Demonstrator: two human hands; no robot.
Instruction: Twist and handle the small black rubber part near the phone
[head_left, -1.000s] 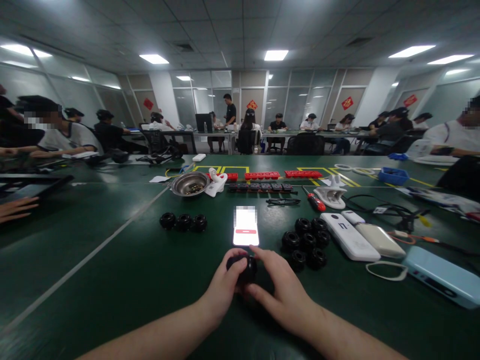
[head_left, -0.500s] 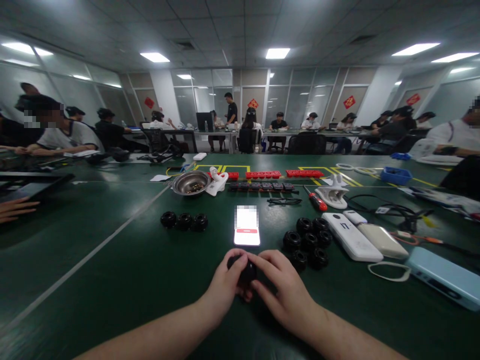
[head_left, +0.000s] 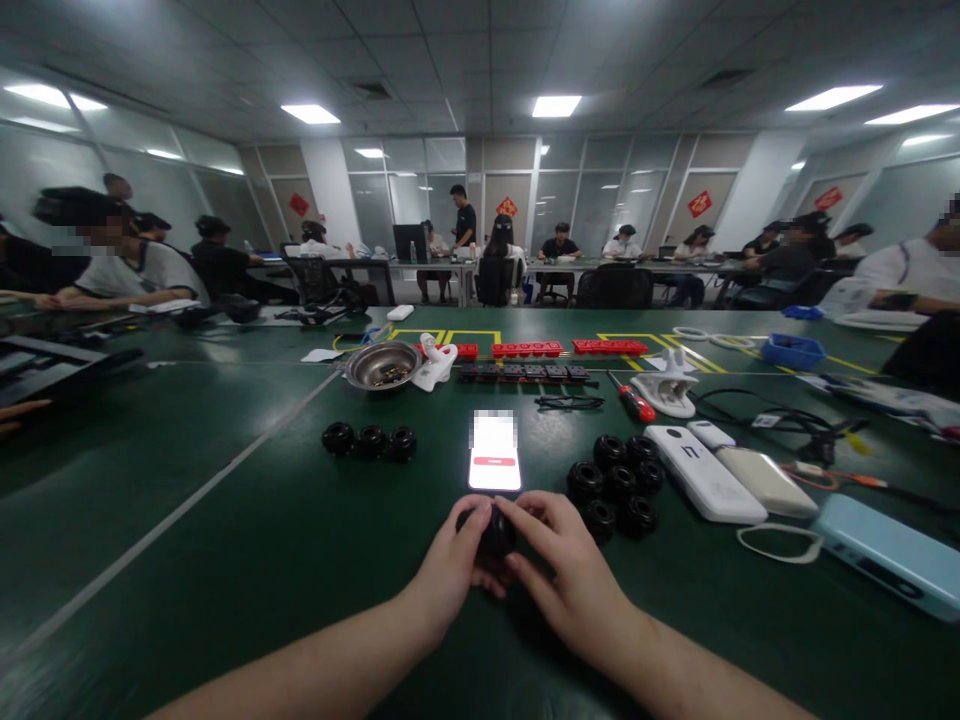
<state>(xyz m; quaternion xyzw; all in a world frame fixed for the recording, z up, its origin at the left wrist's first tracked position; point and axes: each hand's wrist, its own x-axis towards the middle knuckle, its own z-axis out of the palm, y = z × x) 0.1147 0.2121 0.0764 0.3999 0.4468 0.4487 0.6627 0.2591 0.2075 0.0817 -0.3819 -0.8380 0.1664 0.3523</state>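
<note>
Right now I see the black round part (head_left: 500, 537) at the bench's (head_left: 300, 560) near middle, left hand (head_left: 448, 552) wrapped round it, right hand (head_left: 571, 560) pinching its right side. Probably light, stiff and slick; I'd grip opposite sides.

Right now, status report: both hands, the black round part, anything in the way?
Left hand gripping black round part. Right hand on it too, thumb and fingers. Lit phone just beyond; nothing seen blocking either hand.
</note>
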